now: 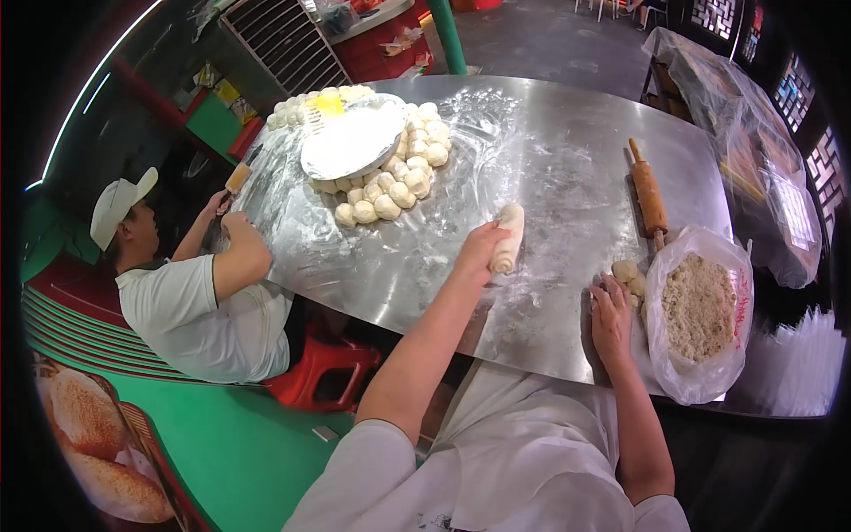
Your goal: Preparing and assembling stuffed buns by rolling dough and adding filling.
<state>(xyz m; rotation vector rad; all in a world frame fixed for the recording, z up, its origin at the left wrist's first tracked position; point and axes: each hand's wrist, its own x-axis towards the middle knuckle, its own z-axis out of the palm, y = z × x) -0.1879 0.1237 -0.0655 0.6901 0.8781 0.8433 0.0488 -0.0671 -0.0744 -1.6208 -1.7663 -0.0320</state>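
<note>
Left hand (483, 250): thumb and fingers closed around the left side of a pale dough roll (508, 238), which lies near the middle of the steel table (612, 133), long axis running near to far, spiral end facing near. Whether the roll bears fully on the surface cannot be told.

Right hand (612, 321): palm down at the near right edge, fingers loosely extended, not closed around anything. Fingertips sit at a small cluster of dough pieces (628, 275); contact cannot be confirmed.

Right side: open plastic bag (663, 355) of crumbly beige mixture (698, 306), just beside the dough pieces. Wooden rolling pin (650, 193) lies beyond the bag, pointing far.

Far left: many dough balls (387, 207) around a white tray (359, 146) with a yellow scraper (328, 105) at its far side. Flour dusts the steel there.

Left: co-worker (191, 301) in white cap and shirt, on a red stool (310, 372), at the table's left edge.
</note>
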